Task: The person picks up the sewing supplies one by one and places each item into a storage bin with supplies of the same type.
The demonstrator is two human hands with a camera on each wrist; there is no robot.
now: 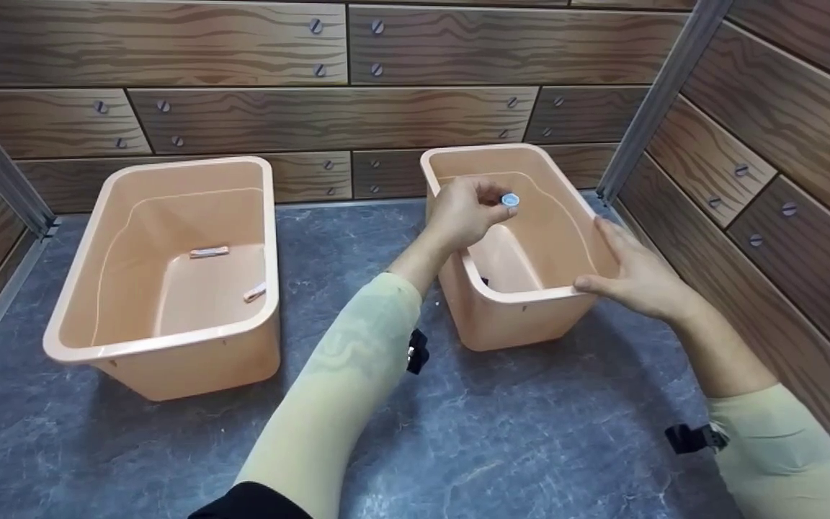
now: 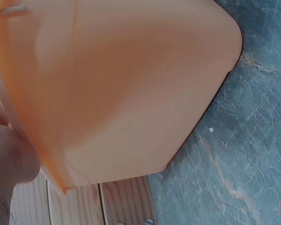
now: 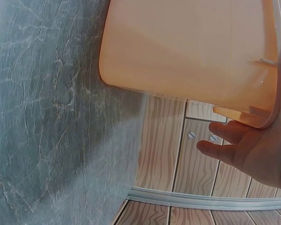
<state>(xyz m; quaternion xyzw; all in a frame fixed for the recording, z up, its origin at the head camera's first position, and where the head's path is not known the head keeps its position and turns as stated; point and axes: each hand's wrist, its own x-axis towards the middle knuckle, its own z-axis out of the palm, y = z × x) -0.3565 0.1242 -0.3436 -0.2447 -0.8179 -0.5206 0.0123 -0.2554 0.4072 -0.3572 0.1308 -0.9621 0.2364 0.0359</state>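
My left hand (image 1: 464,210) is above the left side of the right-hand peach bin (image 1: 530,297), pinching a small round light-blue piece that looks like a bottle cap (image 1: 509,200). In the left wrist view, part of the left hand (image 2: 11,152) shows at the bin's rim, and the cap is out of sight. At the bin's near right corner, my right hand (image 1: 635,270) touches the rim with its thumb and fingers spread. Its fingers (image 3: 220,152) look fairly straight in the right wrist view. A small dark thing (image 1: 485,281) shows inside this bin, mostly hidden by the near wall.
To the left stands a second peach bin (image 1: 159,346), with two small narrow pieces, one a pale stick-like packet (image 1: 210,252), on its floor. Both bins stand on a dark blue marbled surface (image 1: 357,274). Wood-patterned walls (image 1: 242,119) enclose the back and sides.
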